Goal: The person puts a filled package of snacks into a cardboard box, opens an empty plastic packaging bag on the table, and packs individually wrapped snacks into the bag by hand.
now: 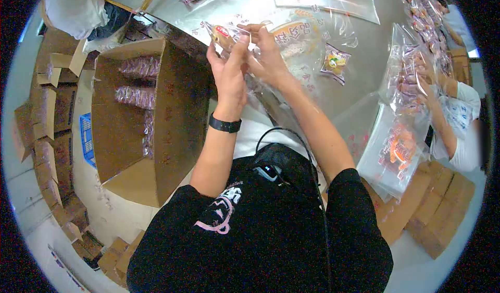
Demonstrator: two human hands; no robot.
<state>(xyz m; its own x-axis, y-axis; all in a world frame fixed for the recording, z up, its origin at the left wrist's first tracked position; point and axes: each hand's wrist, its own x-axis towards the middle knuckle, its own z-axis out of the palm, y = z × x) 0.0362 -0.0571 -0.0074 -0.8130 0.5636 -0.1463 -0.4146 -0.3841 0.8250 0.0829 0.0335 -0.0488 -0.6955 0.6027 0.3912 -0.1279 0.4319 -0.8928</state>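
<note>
Over the near edge of the metal table (359, 102), my left hand (229, 71) is wrapped round a small clear-wrapped snack (223, 37) with a red label. My right hand (263, 53) is beside it, its fingers curled at clear plastic film near the snack; what exactly they pinch is hard to make out. Clear printed plastic bags (294, 37) lie on the table beyond my hands. To their right rests a single snack in a purple and yellow wrapper (335, 63).
An open cardboard box (179, 100) with rows of packed snacks stands at the left, near a blue crate (87, 139). A co-worker (458, 116) reaches over packed bags at the right. Another person (78, 9) is at the upper left. Cardboard boxes (440, 204) sit lower right.
</note>
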